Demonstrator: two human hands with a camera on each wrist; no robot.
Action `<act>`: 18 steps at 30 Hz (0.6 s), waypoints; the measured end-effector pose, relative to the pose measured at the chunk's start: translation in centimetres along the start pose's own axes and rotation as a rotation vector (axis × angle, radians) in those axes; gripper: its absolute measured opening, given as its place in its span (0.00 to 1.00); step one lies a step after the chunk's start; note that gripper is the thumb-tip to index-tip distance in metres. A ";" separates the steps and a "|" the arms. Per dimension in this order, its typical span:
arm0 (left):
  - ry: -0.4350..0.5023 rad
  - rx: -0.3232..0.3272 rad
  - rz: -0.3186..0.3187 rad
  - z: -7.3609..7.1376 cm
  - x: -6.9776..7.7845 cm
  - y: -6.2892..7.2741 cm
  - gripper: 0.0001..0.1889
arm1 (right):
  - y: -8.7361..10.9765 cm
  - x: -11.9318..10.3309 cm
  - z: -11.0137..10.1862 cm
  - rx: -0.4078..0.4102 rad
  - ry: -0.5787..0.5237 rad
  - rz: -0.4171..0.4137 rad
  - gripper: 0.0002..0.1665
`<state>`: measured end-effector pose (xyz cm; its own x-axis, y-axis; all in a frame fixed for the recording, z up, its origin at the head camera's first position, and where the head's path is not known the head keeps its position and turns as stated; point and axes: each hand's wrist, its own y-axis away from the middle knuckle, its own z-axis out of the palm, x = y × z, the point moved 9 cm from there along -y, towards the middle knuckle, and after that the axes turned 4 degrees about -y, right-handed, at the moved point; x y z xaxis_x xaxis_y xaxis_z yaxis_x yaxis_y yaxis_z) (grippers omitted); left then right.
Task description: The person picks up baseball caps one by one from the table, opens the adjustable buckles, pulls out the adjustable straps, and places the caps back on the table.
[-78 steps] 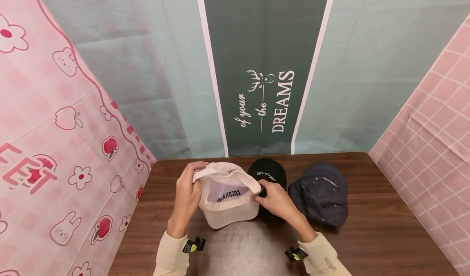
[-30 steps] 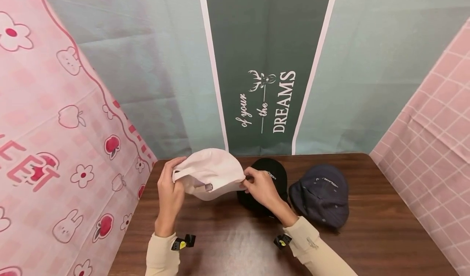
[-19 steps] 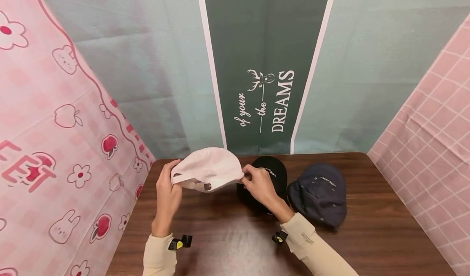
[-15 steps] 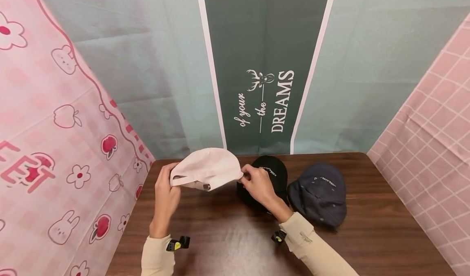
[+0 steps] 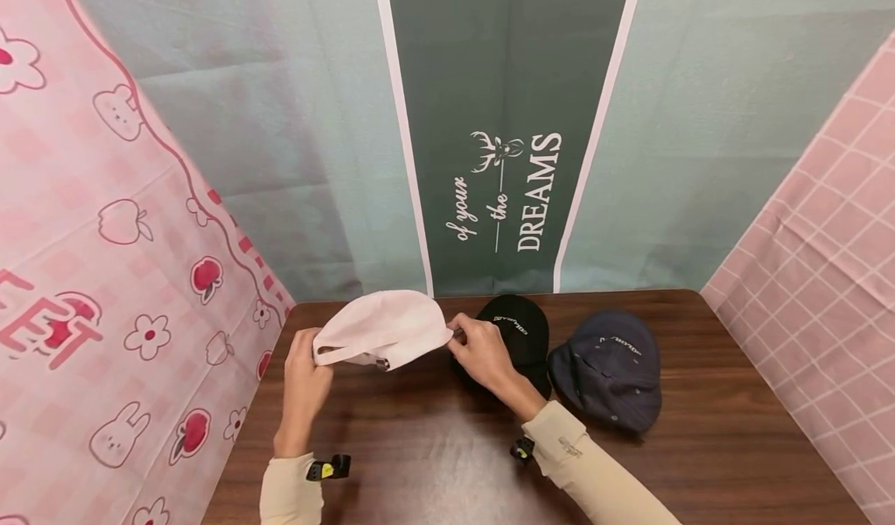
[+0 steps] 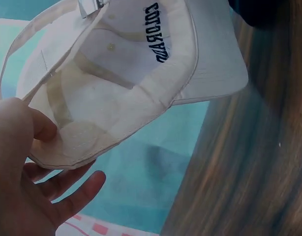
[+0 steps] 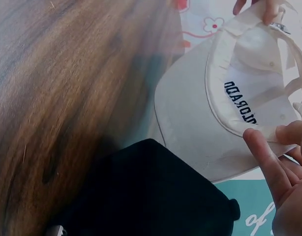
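As the left hand (image 5: 306, 377) and right hand (image 5: 484, 350) shifted toward eight o'clock, the white cap (image 5: 384, 327) went with them, slightly farther from the black cap (image 5: 520, 338), seemingly still being positioned. Left fingers (image 6: 82, 196) pinched its rim at eight o'clock, right fingers (image 7: 264, 156) at three.

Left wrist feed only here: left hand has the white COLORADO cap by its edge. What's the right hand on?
Observer: Same cap. In the head view the right hand pinches the white COLORADO cap on the side opposite the left hand.
Operator: Copy. Any other caps on the tabletop?
Observer: Two, both right of the white one in the head view: a black baseball cap, partly behind the right hand, then a navy baseball cap beyond it.
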<state>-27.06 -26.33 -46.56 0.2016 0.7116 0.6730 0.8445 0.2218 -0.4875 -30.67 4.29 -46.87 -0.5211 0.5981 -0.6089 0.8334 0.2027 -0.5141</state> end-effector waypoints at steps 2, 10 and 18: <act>-0.021 -0.019 -0.026 0.0 -0.6 0.1 0.13 | 0.0 -0.2 0.3 0.009 0.009 -0.017 0.07; -0.096 -0.065 -0.098 -0.2 -2.1 0.3 0.14 | -0.1 -0.4 1.1 0.045 -0.018 -0.031 0.08; -0.029 -0.035 -0.064 0.2 -2.8 0.7 0.13 | -0.1 -0.2 1.9 0.092 -0.033 -0.026 0.09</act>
<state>-27.11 -28.02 -48.90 0.1327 0.7156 0.6858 0.8723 0.2442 -0.4236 -31.02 2.72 -47.83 -0.5491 0.5672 -0.6138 0.8002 0.1447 -0.5821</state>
